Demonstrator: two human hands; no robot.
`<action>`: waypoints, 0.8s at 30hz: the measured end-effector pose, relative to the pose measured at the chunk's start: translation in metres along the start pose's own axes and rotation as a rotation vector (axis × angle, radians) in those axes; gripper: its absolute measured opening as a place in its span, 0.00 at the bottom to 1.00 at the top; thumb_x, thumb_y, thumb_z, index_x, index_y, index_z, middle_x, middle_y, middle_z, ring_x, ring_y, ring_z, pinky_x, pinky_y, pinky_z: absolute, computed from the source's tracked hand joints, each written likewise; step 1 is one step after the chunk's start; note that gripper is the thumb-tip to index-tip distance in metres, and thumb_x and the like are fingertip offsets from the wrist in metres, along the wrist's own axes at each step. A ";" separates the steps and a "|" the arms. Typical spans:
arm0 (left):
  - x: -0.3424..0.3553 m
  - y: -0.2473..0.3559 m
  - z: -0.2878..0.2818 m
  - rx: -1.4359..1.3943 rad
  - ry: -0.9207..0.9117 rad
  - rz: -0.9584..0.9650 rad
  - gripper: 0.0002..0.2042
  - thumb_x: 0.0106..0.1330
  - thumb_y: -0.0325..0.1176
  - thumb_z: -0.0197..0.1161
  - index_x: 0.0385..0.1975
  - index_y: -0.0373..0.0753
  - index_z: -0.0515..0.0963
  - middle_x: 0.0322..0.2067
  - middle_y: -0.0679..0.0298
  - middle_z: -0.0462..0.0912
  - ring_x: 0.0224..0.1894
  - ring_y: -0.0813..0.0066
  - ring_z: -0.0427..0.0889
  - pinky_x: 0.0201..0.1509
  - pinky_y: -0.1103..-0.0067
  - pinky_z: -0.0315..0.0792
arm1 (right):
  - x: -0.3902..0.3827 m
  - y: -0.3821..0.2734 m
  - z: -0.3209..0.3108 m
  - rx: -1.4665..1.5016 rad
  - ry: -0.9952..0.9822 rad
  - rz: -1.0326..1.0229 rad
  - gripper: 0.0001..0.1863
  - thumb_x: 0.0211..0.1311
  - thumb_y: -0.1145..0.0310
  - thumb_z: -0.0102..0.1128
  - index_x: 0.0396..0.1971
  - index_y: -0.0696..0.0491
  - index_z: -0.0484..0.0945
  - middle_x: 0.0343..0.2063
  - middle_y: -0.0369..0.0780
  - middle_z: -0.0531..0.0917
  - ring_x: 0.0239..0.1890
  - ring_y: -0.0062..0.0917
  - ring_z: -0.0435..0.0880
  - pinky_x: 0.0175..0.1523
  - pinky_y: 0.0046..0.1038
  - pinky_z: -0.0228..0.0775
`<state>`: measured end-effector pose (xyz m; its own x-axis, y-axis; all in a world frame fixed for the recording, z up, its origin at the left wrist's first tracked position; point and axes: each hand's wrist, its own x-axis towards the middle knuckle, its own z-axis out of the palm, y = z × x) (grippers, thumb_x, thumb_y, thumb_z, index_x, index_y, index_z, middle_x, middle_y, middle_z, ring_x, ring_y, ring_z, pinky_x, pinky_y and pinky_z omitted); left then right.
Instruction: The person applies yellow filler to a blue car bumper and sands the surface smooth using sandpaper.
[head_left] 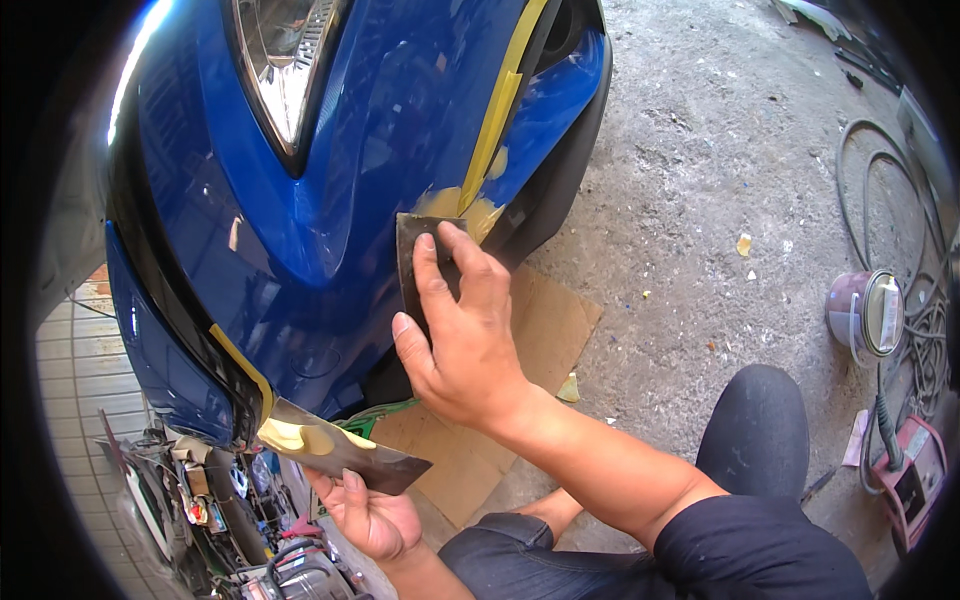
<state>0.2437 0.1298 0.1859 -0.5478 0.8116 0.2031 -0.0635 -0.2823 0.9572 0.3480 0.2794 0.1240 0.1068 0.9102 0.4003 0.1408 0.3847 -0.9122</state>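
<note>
With fingers stretched along its face, my right hand [462, 345] presses a dark flat putty spreader [412, 255] to a blue car bumper [300, 230]. The spreader's upper edge meets a smeared patch of beige putty [440, 203] on the paint, beside a strip of yellow masking tape [495, 115]. Lower left, my left hand [372, 518] is turned palm up and grips a thin metal plate [385, 468] between thumb and fingers. Soft pale yellow putty [283, 435] lies on the plate's far end. That end is close to the bumper's lower taped edge.
A headlight [287, 75] sits in the bodywork above. Cardboard [535, 335] lies under the bumper on rough concrete [680, 200]. To the right are a paint can [862, 315], coiled hoses [925, 340] and a red-framed device [915, 470]. Mixed scrap and tools [215, 500] crowd the lower left.
</note>
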 end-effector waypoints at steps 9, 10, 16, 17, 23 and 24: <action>-0.002 0.000 -0.002 0.016 -0.008 -0.007 0.27 0.64 0.20 0.51 0.65 0.39 0.60 0.60 0.59 0.68 0.61 0.65 0.68 0.69 0.67 0.58 | -0.020 0.012 0.018 -0.077 -0.001 -0.147 0.38 0.47 0.68 0.63 0.61 0.60 0.63 0.62 0.49 0.61 0.59 0.42 0.62 0.57 0.42 0.57; -0.002 0.000 -0.001 0.009 -0.020 -0.013 0.28 0.64 0.20 0.51 0.66 0.39 0.59 0.60 0.58 0.68 0.62 0.64 0.68 0.69 0.67 0.58 | -0.021 0.013 0.016 -0.081 -0.005 -0.159 0.38 0.47 0.69 0.64 0.61 0.60 0.63 0.62 0.49 0.61 0.59 0.42 0.62 0.57 0.42 0.57; 0.001 -0.001 0.012 -0.095 -0.008 -0.133 0.27 0.63 0.17 0.49 0.65 0.37 0.59 0.60 0.56 0.68 0.62 0.62 0.68 0.68 0.65 0.61 | -0.031 0.005 -0.038 0.251 -0.229 -0.131 0.33 0.48 0.71 0.62 0.60 0.58 0.68 0.62 0.52 0.61 0.60 0.47 0.62 0.62 0.43 0.57; 0.002 -0.002 0.014 -0.116 -0.028 -0.159 0.27 0.64 0.17 0.49 0.65 0.37 0.59 0.60 0.55 0.68 0.61 0.62 0.69 0.68 0.66 0.62 | -0.035 0.003 -0.048 0.526 -0.267 -0.111 0.31 0.51 0.70 0.62 0.59 0.57 0.71 0.62 0.51 0.62 0.61 0.44 0.63 0.64 0.41 0.56; 0.006 0.001 0.017 -0.141 -0.021 -0.184 0.27 0.64 0.17 0.50 0.65 0.36 0.58 0.60 0.55 0.69 0.61 0.63 0.70 0.68 0.66 0.63 | -0.048 0.049 -0.062 0.547 -0.513 -0.327 0.24 0.42 0.70 0.62 0.46 0.53 0.80 0.55 0.47 0.72 0.57 0.43 0.68 0.61 0.43 0.59; 0.006 0.002 0.017 -0.130 -0.043 -0.158 0.28 0.64 0.17 0.50 0.65 0.37 0.59 0.60 0.56 0.69 0.61 0.63 0.69 0.68 0.66 0.62 | -0.047 0.051 -0.059 0.407 -0.487 -0.337 0.25 0.38 0.69 0.63 0.43 0.54 0.80 0.55 0.45 0.73 0.56 0.44 0.68 0.59 0.43 0.60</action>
<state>0.2543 0.1431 0.1927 -0.4866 0.8713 0.0642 -0.2543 -0.2115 0.9437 0.4087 0.2472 0.0634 -0.3426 0.6602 0.6683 -0.2999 0.5973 -0.7438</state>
